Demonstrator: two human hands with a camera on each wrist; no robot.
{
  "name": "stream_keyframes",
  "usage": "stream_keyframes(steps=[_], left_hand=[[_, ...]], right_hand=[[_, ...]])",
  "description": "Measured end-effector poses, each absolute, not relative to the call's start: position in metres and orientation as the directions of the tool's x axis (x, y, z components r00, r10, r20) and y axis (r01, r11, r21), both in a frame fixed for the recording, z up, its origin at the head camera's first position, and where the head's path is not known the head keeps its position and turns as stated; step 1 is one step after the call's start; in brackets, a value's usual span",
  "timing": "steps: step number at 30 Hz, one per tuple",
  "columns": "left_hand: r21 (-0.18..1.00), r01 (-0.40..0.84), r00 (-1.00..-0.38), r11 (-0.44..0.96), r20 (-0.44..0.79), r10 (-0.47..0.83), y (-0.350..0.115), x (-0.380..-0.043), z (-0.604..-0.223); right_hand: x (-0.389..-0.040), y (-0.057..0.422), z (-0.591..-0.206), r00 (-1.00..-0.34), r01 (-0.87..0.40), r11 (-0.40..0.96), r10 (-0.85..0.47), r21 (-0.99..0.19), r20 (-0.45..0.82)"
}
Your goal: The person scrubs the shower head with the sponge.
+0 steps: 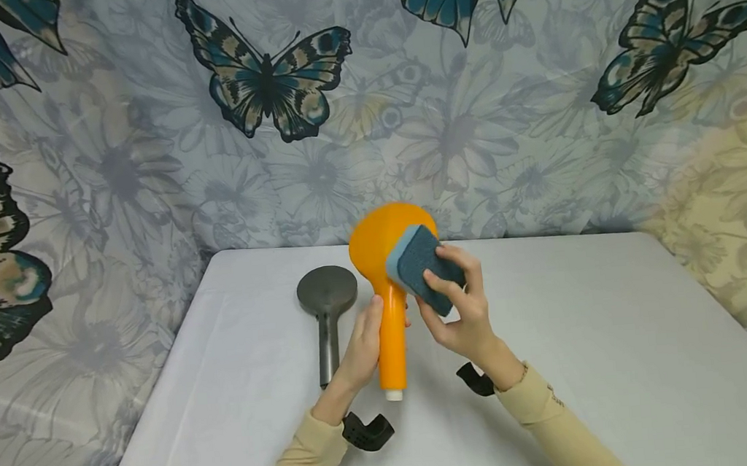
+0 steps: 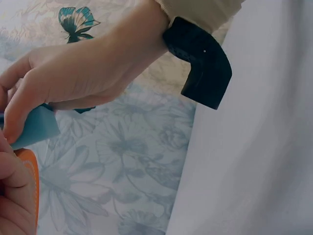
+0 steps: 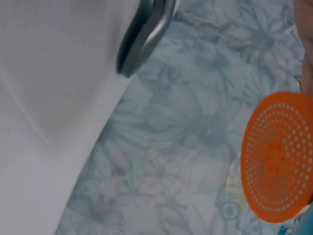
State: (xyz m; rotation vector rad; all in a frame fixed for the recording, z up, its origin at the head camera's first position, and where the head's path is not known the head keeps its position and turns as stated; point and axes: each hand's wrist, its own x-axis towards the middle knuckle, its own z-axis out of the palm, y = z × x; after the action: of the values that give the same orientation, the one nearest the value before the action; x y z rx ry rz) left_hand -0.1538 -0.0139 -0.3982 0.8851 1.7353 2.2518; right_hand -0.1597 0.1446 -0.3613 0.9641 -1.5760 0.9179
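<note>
An orange shower head (image 1: 391, 341) is held up by its handle in my left hand (image 1: 360, 347), its white threaded end pointing down. My right hand (image 1: 462, 312) grips a blue sponge (image 1: 425, 265) with a darker scouring side, and the sponge's light side touches the rounded back of the shower head. In the left wrist view the right hand (image 2: 78, 73) pinches the sponge (image 2: 39, 128) beside the shower head's orange rim (image 2: 35, 176). The right wrist view shows the perforated spray face (image 3: 276, 159). Part of the left hand's fingers is hidden behind the handle.
A dark grey shower head (image 1: 328, 295) lies on the white table (image 1: 587, 348), left of the left hand. Black wrist mounts (image 1: 368, 432) stick out from both wrists. Fabric with butterflies and flowers (image 1: 316, 179) hangs behind the table.
</note>
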Motion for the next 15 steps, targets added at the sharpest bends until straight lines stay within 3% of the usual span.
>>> stream_keyframes(steps=[3,7,11,15], left_hand=[[0.936,0.167,-0.822,-0.311,0.306,0.480,-0.013,-0.155,-0.401],[0.919,0.171,-0.796,-0.356,0.342,0.499,-0.016,-0.156,-0.399],[0.882,0.152,-0.780,-0.447,0.384,0.494,-0.023,-0.152,-0.383],[0.830,0.007,-0.755,-0.558,0.370,0.541,-0.027,-0.148,-0.371]], right_hand=[[-0.155,0.142,-0.355,-0.202,-0.901,0.407,-0.082,-0.152,0.976],[-0.140,0.133,-0.358,-0.218,-0.941,0.292,-0.146,-0.169,0.965],[-0.125,0.126,-0.373,-0.125,-0.989,0.115,-0.296,-0.095,0.947],[-0.115,0.124,-0.387,-0.024,-1.000,0.021,-0.432,-0.017,0.901]])
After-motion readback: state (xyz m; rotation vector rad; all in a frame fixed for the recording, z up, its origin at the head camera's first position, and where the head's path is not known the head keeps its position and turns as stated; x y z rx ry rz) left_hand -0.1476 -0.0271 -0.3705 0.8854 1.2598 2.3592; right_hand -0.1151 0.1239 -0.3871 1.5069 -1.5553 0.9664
